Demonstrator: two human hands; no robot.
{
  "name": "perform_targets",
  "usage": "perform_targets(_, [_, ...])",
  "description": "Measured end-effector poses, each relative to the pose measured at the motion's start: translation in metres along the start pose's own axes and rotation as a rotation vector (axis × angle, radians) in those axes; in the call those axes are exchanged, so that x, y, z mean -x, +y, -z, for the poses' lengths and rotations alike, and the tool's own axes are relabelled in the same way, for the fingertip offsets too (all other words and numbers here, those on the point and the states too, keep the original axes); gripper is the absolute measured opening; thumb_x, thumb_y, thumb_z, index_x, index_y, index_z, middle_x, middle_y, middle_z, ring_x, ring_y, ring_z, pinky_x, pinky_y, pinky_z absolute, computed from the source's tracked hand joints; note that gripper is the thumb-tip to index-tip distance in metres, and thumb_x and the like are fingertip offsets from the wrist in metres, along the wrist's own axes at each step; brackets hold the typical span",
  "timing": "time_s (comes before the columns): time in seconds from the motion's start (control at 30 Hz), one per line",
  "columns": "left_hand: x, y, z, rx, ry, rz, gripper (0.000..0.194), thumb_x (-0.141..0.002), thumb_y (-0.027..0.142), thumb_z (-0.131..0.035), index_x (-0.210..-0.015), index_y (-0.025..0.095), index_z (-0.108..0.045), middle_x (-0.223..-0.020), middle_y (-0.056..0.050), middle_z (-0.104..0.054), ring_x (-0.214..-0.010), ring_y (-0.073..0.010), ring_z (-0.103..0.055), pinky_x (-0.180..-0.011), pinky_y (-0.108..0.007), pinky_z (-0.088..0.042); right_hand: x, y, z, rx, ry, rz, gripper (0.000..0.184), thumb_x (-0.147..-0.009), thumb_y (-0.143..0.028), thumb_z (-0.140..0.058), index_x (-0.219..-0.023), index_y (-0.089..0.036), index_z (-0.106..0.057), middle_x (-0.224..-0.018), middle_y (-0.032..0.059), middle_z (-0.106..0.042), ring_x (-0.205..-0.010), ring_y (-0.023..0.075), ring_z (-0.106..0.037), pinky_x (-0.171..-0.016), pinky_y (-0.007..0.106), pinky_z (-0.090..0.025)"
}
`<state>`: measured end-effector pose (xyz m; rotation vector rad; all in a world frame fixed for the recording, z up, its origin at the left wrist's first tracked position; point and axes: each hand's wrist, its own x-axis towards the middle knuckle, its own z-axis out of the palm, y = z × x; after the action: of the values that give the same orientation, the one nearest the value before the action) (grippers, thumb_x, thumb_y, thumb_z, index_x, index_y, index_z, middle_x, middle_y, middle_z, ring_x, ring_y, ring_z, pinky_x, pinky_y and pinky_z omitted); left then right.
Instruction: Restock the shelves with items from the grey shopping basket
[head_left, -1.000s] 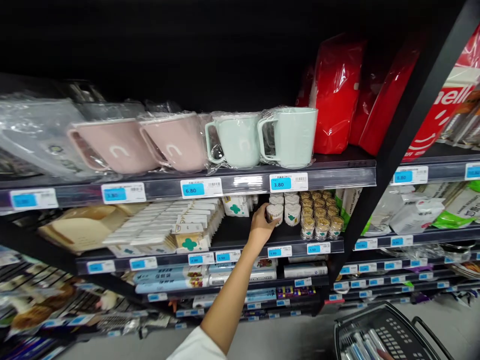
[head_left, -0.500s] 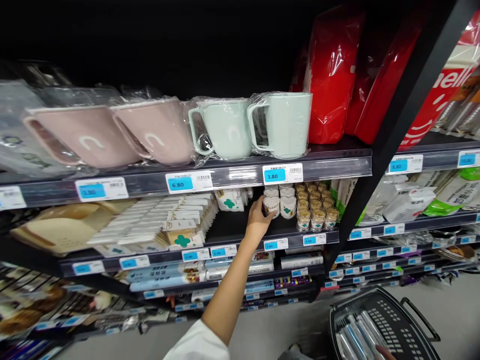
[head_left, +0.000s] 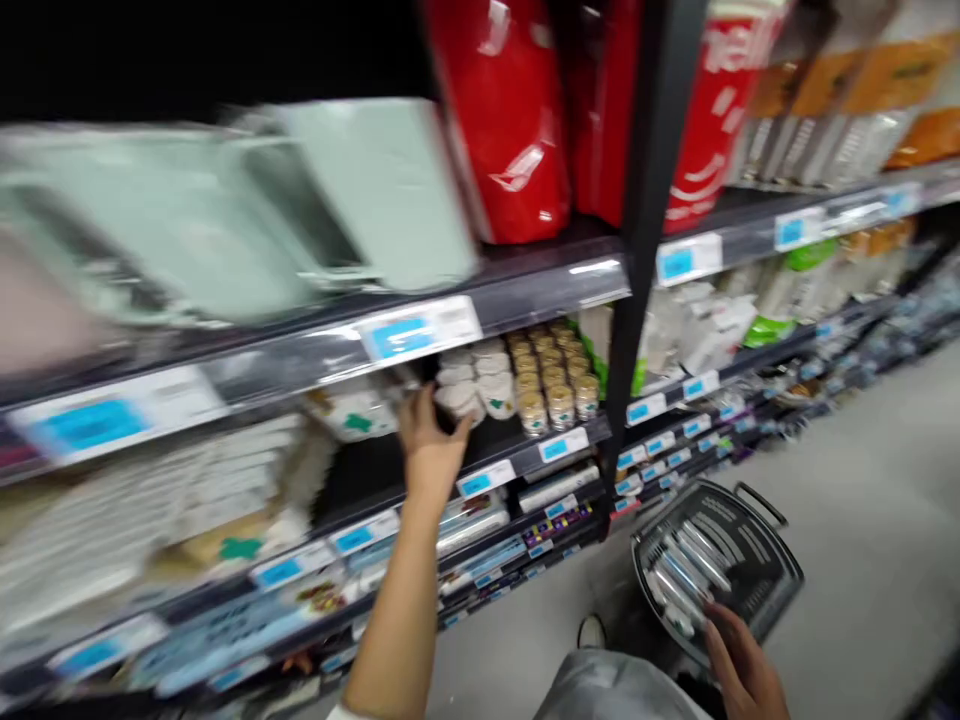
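My left hand (head_left: 431, 445) reaches into the middle shelf and closes round a small white jar (head_left: 459, 400) at the front of a row of like jars. Beside them stand several small jars with gold lids (head_left: 551, 385). Low at the right, my right hand (head_left: 742, 670) has its fingers curled over the near rim of a dark wire basket (head_left: 750, 545), which holds several silvery packs (head_left: 679, 580). The whole view is smeared by motion.
Pale green mugs (head_left: 375, 190) in plastic wrap stand on the shelf above, with red bags (head_left: 510, 110) to their right. A black upright post (head_left: 645, 230) divides the shelving. Blue price tags (head_left: 420, 330) line the shelf edges. Grey floor (head_left: 862, 500) lies at the right.
The view has swung to the right and down, blurring the shelves. My left hand stays on the white jar. The basket and my right hand have come further into view.
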<state>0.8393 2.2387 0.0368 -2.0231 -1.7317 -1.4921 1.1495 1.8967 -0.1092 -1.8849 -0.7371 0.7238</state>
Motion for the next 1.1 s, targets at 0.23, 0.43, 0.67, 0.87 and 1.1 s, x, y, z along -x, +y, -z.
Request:
perform_targets(0.23, [0.075, -0.017, -0.012, 0.057, 0.425, -0.487, 0.031, -0.074, 0.038, -0.072, -0.097, 0.02, -0.063, -0.082, -0.009, -0.063, -0.089, -0.0325, -0.065, -0.087, -0.061, -0.053, -0.007, 0.033, 0.001, 0.127, -0.086, -0.067, 0.051, -0.097, -0.059, -0.046, -0.118, -0.018, -0.067, -0.081, 0.0023, -0.067, -0.073, 0.019, -0.061, -0.073, 0.031, -0.049])
perform_targets(0.43, [0.246, 0.062, -0.059, 0.371, -0.422, -0.403, 0.017, -0.083, 0.013, -0.069, -0.098, 0.019, -0.065, -0.085, -0.008, -0.069, -0.079, -0.022, -0.068, -0.072, -0.037, -0.057, -0.036, 0.114, -0.008, 0.372, -0.336, -0.325, 0.033, -0.1, -0.04, -0.045, -0.119, -0.021, -0.064, -0.096, 0.0053, -0.072, -0.09, 0.0204, -0.068, -0.08, 0.029, -0.047])
perform_targets(0.67, [0.449, 0.089, -0.06, 0.384, -1.147, 0.101, 0.022, -0.097, 0.025, -0.051, -0.102, 0.023, -0.072, -0.099, -0.009, -0.073, -0.092, -0.0225, -0.072, -0.079, -0.035, -0.062, -0.087, 0.253, -0.038, 0.52, -0.587, -0.467, 0.031, -0.093, -0.023, -0.058, -0.121, -0.014, -0.066, -0.125, 0.0157, -0.067, -0.117, 0.0278, -0.064, -0.097, 0.034, -0.047])
perform_targets(0.87, [0.52, 0.062, -0.052, 0.231, -1.33, 0.383, 0.029, -0.099, 0.035, -0.048, -0.103, 0.024, -0.074, -0.104, -0.012, -0.071, -0.096, -0.0244, -0.071, -0.085, -0.039, -0.06, -0.115, 0.354, -0.079, 0.618, -0.694, -0.558, 0.046, -0.098, -0.027, -0.053, -0.142, -0.012, -0.052, -0.14, 0.0217, -0.058, -0.128, 0.031, -0.059, -0.106, 0.042, -0.045])
perform_targets(1.1, [0.523, 0.034, -0.074, 0.104, -1.336, 0.518, 0.031, -0.099, 0.044, -0.049, -0.102, 0.023, -0.072, -0.102, -0.012, -0.07, -0.098, -0.0253, -0.069, -0.087, -0.04, -0.059, -0.143, 0.412, -0.095, 0.644, -0.764, -0.63, 0.054, -0.099, -0.058, -0.05, -0.122, -0.012, -0.066, -0.12, 0.0187, -0.07, -0.113, 0.028, -0.066, -0.1, 0.047, -0.049])
